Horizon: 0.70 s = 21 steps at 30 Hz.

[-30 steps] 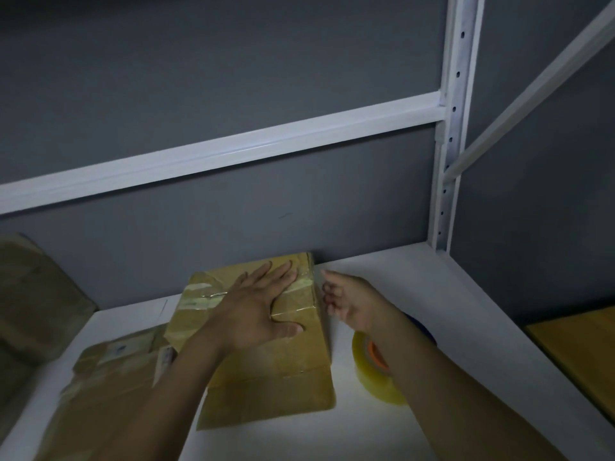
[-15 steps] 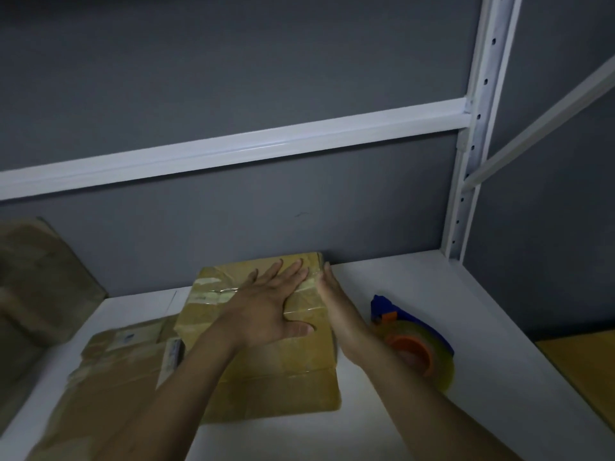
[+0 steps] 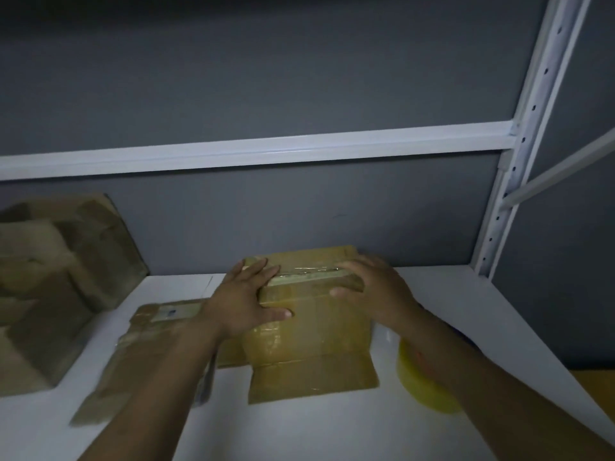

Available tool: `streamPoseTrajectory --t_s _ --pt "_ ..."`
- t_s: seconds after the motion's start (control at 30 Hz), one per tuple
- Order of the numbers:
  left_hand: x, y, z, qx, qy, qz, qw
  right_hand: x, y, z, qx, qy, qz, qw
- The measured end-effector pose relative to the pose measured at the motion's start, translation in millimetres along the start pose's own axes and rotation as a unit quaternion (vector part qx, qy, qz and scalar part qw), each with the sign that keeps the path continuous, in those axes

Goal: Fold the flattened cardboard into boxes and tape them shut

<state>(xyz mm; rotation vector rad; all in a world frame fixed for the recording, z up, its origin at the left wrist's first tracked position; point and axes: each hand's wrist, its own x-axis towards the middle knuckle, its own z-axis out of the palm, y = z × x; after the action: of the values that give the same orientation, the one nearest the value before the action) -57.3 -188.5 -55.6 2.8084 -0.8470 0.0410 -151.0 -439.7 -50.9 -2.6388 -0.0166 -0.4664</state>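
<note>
A brown cardboard box [image 3: 312, 331] stands on the white shelf [image 3: 299, 427], its near flap lying flat toward me and a taped seam running along its top far edge. My left hand [image 3: 248, 302] grips the box's left top corner, thumb on the front face. My right hand [image 3: 372, 287] holds the right top corner, fingers curled over the edge. A roll of yellowish tape [image 3: 429, 384] lies to the right, partly hidden under my right forearm. A flattened cardboard sheet [image 3: 146, 344] lies left of the box, under my left forearm.
An open brown box [image 3: 56, 284] sits at the far left against the grey back wall. A white perforated upright [image 3: 519, 154] and rail frame the shelf on the right. A yellow surface [image 3: 595, 387] shows beyond the right edge.
The box has been raised from lying flat to standing up. My right hand moved from its right side onto its top right corner; my left shifted to the top left corner. The view panned left.
</note>
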Motion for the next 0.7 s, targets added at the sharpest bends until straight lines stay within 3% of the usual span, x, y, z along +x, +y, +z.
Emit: streamPoseTrajectory --t_s 0.1,0.23,0.43,0.57,0.7 --pt "-9 14 7 0.018 0.040 -0.025 0.999 0 0 13 -0.061 -0.005 -0.077 0.995" --pt "-27 31 3 0.013 0.014 -0.024 1.000 10 23 10 -0.107 0.077 -0.031 0.991" --pt "-32 50 11 0.041 0.117 0.100 0.987 3 57 -3 -0.048 -0.019 0.046 0.998" --pt "-22 78 34 0.000 0.167 0.062 0.984 -55 90 -13 0.015 -0.014 0.192 0.981" --pt "-14 106 48 0.017 0.207 0.022 0.978 -97 122 -8 0.001 -0.096 0.323 0.941"
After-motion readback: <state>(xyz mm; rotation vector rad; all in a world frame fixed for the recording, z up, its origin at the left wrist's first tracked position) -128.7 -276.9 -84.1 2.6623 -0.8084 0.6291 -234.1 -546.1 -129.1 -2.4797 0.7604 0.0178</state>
